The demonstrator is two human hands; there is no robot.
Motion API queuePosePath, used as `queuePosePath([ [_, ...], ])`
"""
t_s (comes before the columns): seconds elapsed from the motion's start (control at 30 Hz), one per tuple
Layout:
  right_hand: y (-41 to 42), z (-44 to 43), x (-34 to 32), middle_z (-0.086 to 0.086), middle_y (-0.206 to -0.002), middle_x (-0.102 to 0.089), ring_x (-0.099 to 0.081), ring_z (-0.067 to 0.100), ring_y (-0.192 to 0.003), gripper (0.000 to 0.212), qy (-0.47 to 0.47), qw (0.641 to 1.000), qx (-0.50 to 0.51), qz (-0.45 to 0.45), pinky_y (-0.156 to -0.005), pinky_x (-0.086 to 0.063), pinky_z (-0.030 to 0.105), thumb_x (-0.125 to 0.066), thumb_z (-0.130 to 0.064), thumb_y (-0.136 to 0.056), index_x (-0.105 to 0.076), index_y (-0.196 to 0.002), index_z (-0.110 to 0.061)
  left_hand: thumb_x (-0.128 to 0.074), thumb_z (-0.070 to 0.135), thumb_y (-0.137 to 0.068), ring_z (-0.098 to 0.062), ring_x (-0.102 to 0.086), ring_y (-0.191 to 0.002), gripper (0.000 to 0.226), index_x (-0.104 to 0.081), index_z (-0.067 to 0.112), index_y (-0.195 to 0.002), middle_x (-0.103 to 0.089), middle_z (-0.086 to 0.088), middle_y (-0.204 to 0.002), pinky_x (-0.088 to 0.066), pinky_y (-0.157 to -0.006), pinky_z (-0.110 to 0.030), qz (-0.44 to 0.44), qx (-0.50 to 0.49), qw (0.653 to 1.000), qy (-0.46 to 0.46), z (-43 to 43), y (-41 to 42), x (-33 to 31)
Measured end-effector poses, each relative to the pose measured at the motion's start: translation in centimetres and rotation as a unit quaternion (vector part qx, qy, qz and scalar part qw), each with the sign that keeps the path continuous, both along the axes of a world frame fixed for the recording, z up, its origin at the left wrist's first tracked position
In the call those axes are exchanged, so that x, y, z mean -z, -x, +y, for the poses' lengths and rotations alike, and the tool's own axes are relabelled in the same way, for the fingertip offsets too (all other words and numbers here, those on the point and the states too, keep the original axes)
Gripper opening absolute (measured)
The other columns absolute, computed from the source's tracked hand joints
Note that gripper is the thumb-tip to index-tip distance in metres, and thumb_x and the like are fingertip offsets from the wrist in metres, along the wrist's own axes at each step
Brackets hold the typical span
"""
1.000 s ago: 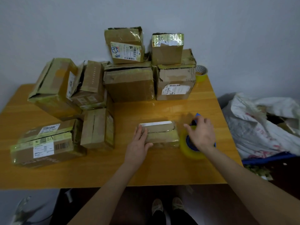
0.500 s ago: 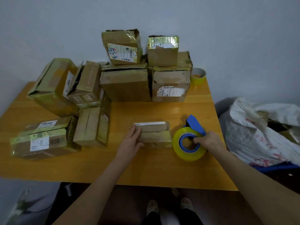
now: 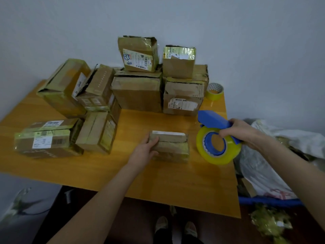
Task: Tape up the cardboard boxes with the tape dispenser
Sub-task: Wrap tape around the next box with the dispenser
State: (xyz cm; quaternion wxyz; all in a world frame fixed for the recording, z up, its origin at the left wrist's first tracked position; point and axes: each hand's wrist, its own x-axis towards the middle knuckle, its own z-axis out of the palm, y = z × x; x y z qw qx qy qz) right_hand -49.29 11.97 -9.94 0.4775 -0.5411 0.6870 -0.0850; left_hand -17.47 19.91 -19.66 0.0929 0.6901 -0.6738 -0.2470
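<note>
Right hand [image 3: 242,132] gripping tape dispenser [image 3: 219,156], now lifted, left hand [image 3: 144,152] holding small box [image 3: 173,147]

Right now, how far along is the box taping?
Done, apparently: the stacked brown cardboard boxes at the back and left already shine with yellowish tape. In hand: the left hand holds the small flat cardboard box; the right hand grips the blue tape dispenser with its yellow roll beside it. Left: that box's top seam looks unsealed.
</note>
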Motion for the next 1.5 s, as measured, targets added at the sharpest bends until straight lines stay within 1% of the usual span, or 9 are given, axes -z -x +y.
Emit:
queuePosePath([
  [0.27, -5.9, 0.8, -4.5, 0.001, -0.106, -0.059, -0.061, 0.018, -0.092, 0.053, 0.080, 0.983, -0.152, -0.061, -0.074, -0.050, 0.029, -0.085, -0.018, -0.070, -0.049, -0.107, -0.025, -0.059, 0.024, -0.093, -0.026, -0.034, -0.139, 0.061, -0.033, 0.029, -0.148, -0.003, 0.005, -0.162, -0.037, -0.110, -0.042, -0.028, 0.020, 0.999, -0.012, -0.2, -0.5, -0.2],
  [0.63, -11.1, 0.0, -2.9, 0.002, -0.113, -0.053, -0.058, 0.022, -0.099, 0.066, 0.121, 0.946, -0.302, 0.005, -0.080, -0.051, 0.036, -0.079, -0.006, -0.072, -0.040, -0.121, -0.027, -0.057, 0.029, -0.095, -0.020, -0.036, -0.135, 0.049, -0.044, 0.025, -0.142, -0.023, -0.002, -0.155, -0.043, -0.103, -0.036, 0.143, -0.013, 0.990, 0.012, 0.2, -2.5, -0.1],
  [0.7, -11.1, 0.0, -2.7, 0.001, -0.112, -0.053, -0.058, 0.020, -0.096, 0.066, 0.125, 0.945, -0.302, 0.011, -0.075, -0.049, 0.029, -0.079, -0.006, -0.072, -0.039, -0.121, -0.027, -0.052, 0.025, -0.098, -0.016, -0.053, -0.115, 0.032, -0.055, 0.019, -0.129, -0.048, -0.003, -0.136, -0.050, -0.086, -0.025, 0.235, -0.135, 0.962, 0.041, -0.1, -2.6, -0.8],
  [0.83, -11.2, -0.1, -2.5, 0.000, -0.112, -0.053, -0.057, 0.017, -0.096, 0.067, 0.129, 0.944, -0.303, 0.014, -0.069, -0.046, 0.021, -0.078, -0.005, -0.072, -0.040, -0.122, -0.027, -0.043, 0.046, -0.099, -0.025, -0.068, -0.083, 0.048, -0.063, 0.002, -0.104, -0.070, -0.014, -0.095, -0.055, -0.063, -0.028, 0.516, -0.289, 0.797, -0.122, -1.2, -2.5, -3.8],
  [0.97, -11.2, 0.0, -2.4, 0.000, -0.112, -0.053, -0.057, 0.018, -0.097, 0.068, 0.133, 0.942, -0.307, 0.021, -0.069, -0.045, 0.019, -0.078, -0.006, -0.073, -0.039, -0.123, -0.027, -0.049, 0.055, -0.092, -0.026, -0.069, -0.090, 0.059, -0.066, 0.001, -0.108, -0.072, -0.014, -0.099, -0.057, -0.068, -0.030, 0.546, -0.255, 0.758, -0.250, -2.0, -1.8, -5.1],
  [1.07, -11.1, -0.1, -2.4, -0.001, -0.112, -0.054, -0.057, 0.017, -0.097, 0.068, 0.134, 0.940, -0.312, 0.023, -0.071, -0.046, 0.020, -0.079, -0.007, -0.072, -0.039, -0.123, -0.028, -0.061, 0.032, -0.092, -0.017, -0.066, -0.077, 0.026, -0.066, 0.008, -0.098, -0.070, -0.005, -0.084, -0.054, -0.061, -0.024, 0.564, -0.299, 0.732, -0.237, -2.5, -1.2, -5.7],
  [1.17, -11.4, -0.2, -2.3, -0.004, -0.111, -0.055, -0.057, 0.018, -0.099, 0.072, 0.140, 0.935, -0.323, 0.041, -0.080, -0.051, 0.029, -0.085, -0.018, -0.069, -0.040, -0.124, -0.032, -0.064, 0.012, -0.090, -0.012, -0.061, -0.068, 0.006, -0.062, 0.007, -0.093, -0.066, -0.003, -0.075, -0.051, -0.059, -0.022, 0.539, -0.341, 0.747, -0.189, -3.0, -1.4, -5.7],
  [1.33, -12.8, -0.4, -2.9, -0.004, -0.114, -0.056, -0.058, 0.022, -0.101, 0.082, 0.164, 0.912, -0.363, 0.103, -0.087, -0.053, 0.044, -0.084, -0.042, -0.065, -0.040, -0.133, -0.031, -0.057, 0.009, -0.094, -0.012, -0.061, -0.074, 0.007, -0.060, 0.006, -0.099, -0.065, -0.004, -0.082, -0.048, -0.060, -0.023, 0.444, -0.324, 0.827, -0.122, -3.3, -2.2, -5.9],
  [1.5, -13.6, -0.5, -3.6, -0.006, -0.111, -0.056, -0.057, 0.021, -0.099, 0.083, 0.168, 0.892, -0.393, 0.144, -0.084, -0.054, 0.046, -0.079, -0.048, -0.064, -0.036, -0.134, -0.036, -0.057, 0.005, -0.092, -0.013, -0.060, -0.078, 0.009, -0.060, 0.006, -0.100, -0.064, -0.006, -0.086, -0.044, -0.057, -0.023, 0.409, -0.327, 0.846, -0.101, -3.3, -2.6, -5.6],
])
